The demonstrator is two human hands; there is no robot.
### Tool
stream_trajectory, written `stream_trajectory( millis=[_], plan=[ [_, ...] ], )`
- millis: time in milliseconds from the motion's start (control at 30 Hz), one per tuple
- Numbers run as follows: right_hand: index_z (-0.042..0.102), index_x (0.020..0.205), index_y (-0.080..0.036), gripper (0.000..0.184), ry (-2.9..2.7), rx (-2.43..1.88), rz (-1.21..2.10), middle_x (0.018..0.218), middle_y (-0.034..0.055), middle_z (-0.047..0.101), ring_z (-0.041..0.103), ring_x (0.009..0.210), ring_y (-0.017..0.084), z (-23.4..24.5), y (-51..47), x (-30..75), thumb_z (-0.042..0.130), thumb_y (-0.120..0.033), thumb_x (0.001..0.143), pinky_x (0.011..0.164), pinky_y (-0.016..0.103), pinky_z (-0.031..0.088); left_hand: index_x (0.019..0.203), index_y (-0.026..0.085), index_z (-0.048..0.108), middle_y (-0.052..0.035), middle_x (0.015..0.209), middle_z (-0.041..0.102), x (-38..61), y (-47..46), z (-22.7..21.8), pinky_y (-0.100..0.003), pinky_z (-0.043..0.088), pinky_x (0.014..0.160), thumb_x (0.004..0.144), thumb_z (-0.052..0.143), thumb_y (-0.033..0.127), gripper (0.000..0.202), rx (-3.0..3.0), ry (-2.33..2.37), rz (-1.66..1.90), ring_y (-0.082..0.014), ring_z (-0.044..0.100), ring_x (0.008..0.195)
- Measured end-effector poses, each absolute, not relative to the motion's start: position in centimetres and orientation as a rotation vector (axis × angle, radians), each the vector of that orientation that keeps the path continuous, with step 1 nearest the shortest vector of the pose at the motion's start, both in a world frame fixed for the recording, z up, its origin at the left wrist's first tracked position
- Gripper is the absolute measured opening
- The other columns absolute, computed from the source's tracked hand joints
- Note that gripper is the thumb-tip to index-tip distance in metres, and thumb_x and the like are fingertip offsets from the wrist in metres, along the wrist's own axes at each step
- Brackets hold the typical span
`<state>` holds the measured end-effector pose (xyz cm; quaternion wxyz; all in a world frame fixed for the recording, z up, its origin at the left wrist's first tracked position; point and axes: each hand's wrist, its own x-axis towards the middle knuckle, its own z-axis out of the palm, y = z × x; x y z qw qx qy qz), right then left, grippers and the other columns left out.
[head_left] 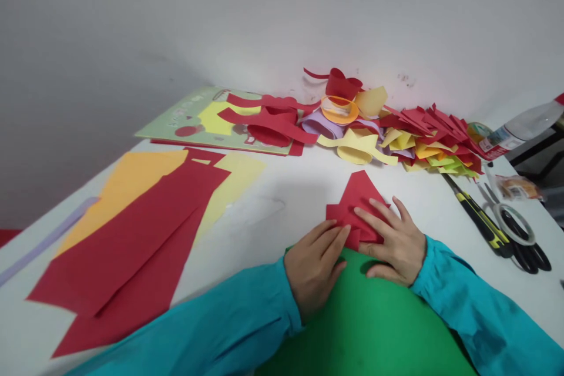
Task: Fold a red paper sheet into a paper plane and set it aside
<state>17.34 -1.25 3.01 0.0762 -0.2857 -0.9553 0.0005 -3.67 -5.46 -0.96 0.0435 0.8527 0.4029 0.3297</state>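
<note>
A piece of folded red paper (359, 188) lies on the white table in front of me, its top coming to a blunt point. My left hand (316, 264) rests on its lower left part, fingers stretched out close together and pressing down. Across the right side of the same paper, my right hand (396, 244) lies with its fingers spread. The fingers partly cover the paper's lower half, so its folds there are hard to make out. Just below both hands is a smooth green surface (374, 323) between my sleeves; I cannot tell what it is.
Red paper sheets (132, 235) overlap orange and yellow ones at left. Behind stands a pile of folded paper pieces (432, 135), beside curled paper shapes (282, 123) on a green printed booklet (176, 120). A utility knife (482, 220), scissors (529, 249), tape roll (513, 224) and bottle (524, 126) are right.
</note>
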Motion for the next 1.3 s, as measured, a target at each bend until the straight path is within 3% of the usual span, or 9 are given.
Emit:
stream_trajectory(
  millis=[133, 300, 567, 967, 1167, 1300],
  plan=[
    [0.061, 0.105, -0.035, 0.034, -2.859, -0.849, -0.014, 0.143, 0.0020, 0.030, 0.018, 0.131, 0.032, 2.9, -1.3, 17.3, 0.051, -0.054, 0.078, 0.101, 0.060, 0.004, 0.128, 0.006, 0.039, -0.0197, 0.120, 0.051, -2.8, -6.1, -0.8, -0.051, 0.043, 0.090, 0.083, 0.043, 0.036, 0.054, 2.598, 1.328, 0.933, -0.0330, 0.042, 0.114],
    [0.060, 0.105, -0.036, 0.029, -2.829, -0.881, -0.003, 0.143, 0.0012, 0.029, 0.018, 0.131, 0.031, 2.7, -1.4, 17.3, 0.053, -0.045, 0.079, 0.101, 0.058, 0.005, 0.130, 0.007, 0.037, -0.0170, 0.132, 0.043, -2.6, -6.5, -0.8, -0.051, 0.039, 0.094, 0.084, 0.041, 0.035, 0.053, 2.628, 1.326, 0.838, -0.0329, 0.035, 0.121],
    [0.059, 0.110, -0.038, 0.036, -2.759, -1.007, 0.026, 0.144, 0.0037, 0.027, 0.019, 0.130, 0.034, 2.0, -1.1, 19.3, 0.050, -0.053, 0.078, 0.099, 0.058, 0.013, 0.129, 0.008, 0.039, -0.0140, 0.135, 0.040, -3.0, -6.8, -0.7, -0.046, 0.035, 0.099, 0.086, 0.040, 0.035, 0.051, 2.756, 1.305, 0.696, -0.0292, 0.028, 0.128],
    [0.058, 0.112, -0.035, 0.040, -2.661, -0.935, -0.003, 0.132, 0.0056, 0.046, 0.029, 0.126, 0.030, 1.4, -0.8, 20.6, 0.053, -0.053, 0.076, 0.099, 0.055, 0.017, 0.131, 0.011, 0.036, -0.0103, 0.138, 0.037, -3.6, -6.8, -0.6, -0.044, 0.029, 0.104, 0.085, 0.041, 0.039, 0.054, 2.830, 1.237, 0.551, -0.0261, 0.022, 0.131],
    [0.052, 0.120, -0.031, 0.051, -2.676, -0.915, -0.060, 0.134, 0.0084, 0.043, 0.030, 0.126, 0.030, 1.3, -0.8, 20.6, 0.051, -0.056, 0.076, 0.099, 0.054, 0.019, 0.132, 0.011, 0.034, -0.0086, 0.140, 0.034, -4.0, -6.7, -0.6, -0.044, 0.027, 0.104, 0.086, 0.041, 0.037, 0.054, 2.845, 1.177, 0.510, -0.0266, 0.020, 0.132],
    [0.045, 0.126, -0.034, 0.052, -2.737, -0.938, -0.071, 0.136, 0.0083, 0.039, 0.031, 0.124, 0.031, 1.3, -0.9, 20.5, 0.048, -0.055, 0.079, 0.098, 0.055, 0.020, 0.132, 0.012, 0.035, -0.0080, 0.140, 0.034, -4.3, -6.6, -0.7, -0.045, 0.026, 0.105, 0.086, 0.043, 0.036, 0.052, 2.859, 1.142, 0.508, -0.0264, 0.018, 0.133]
  ],
)
